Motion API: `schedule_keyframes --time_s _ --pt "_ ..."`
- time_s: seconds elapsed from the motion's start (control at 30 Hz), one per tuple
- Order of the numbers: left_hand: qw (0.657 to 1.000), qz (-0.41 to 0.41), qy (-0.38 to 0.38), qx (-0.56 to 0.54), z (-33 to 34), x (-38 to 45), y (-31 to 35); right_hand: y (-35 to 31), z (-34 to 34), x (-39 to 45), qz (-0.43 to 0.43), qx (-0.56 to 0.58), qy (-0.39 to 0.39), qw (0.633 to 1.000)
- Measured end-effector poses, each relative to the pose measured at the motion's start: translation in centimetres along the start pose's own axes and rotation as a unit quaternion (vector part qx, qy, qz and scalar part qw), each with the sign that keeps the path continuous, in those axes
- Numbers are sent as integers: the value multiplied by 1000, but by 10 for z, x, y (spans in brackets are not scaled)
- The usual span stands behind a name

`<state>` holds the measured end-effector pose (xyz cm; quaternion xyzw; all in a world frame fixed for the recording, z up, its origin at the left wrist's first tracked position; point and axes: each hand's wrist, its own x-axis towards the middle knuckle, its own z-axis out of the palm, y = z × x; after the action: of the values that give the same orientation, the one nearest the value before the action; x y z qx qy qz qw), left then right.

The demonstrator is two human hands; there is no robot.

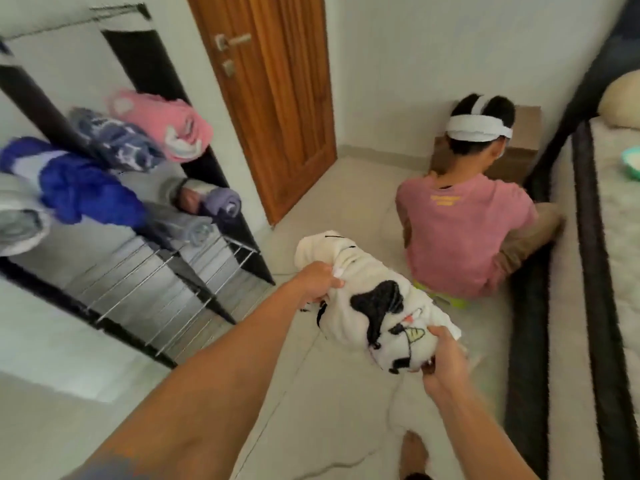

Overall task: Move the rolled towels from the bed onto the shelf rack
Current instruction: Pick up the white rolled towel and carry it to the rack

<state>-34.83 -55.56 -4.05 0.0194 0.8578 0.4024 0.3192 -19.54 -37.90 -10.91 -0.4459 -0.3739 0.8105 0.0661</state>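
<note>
Room: tiled floor [346, 202], wooden door [270, 98] at the back, bed [616, 244] along the right, shelf rack [166, 282] on the left; a seated person [464, 233] faces away beside the bed
Done: about 6 rolled towels already lie on the rack, among them a pink roll [162, 123] and a blue roll [79, 188]
Left: lower wire shelves look bare; what is left on the bed lies mostly out of view
In hand: white rolled towel [374, 299] with black print, in mid-air between bed and rack
Long axis: upper left to lower right, roughly level
Left hand [317, 282]: clamped on the far end
Right hand [445, 358]: clamped on the near end
</note>
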Motion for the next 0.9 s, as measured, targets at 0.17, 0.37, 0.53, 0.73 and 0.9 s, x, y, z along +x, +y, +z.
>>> schedule_keyframes --time_s 0.17,0.37,0.53,0.73,0.9 --pt "987 -59 121 -85 -74 -53 -93 57 78 -19 54 -96 -107 988" --pt "960 -156 200 -121 -137 -79 -164 109 157 -26 108 -181 -176 962" --pt "937 -182 257 -151 -183 -62 -187 135 212 -19 150 -206 -219 942" --pt "899 -218 320 -207 -227 -36 -212 155 272 -3 164 -249 -275 914" --pt "868 -235 376 -223 -277 -1 -248 192 329 3 163 -272 -305 898"
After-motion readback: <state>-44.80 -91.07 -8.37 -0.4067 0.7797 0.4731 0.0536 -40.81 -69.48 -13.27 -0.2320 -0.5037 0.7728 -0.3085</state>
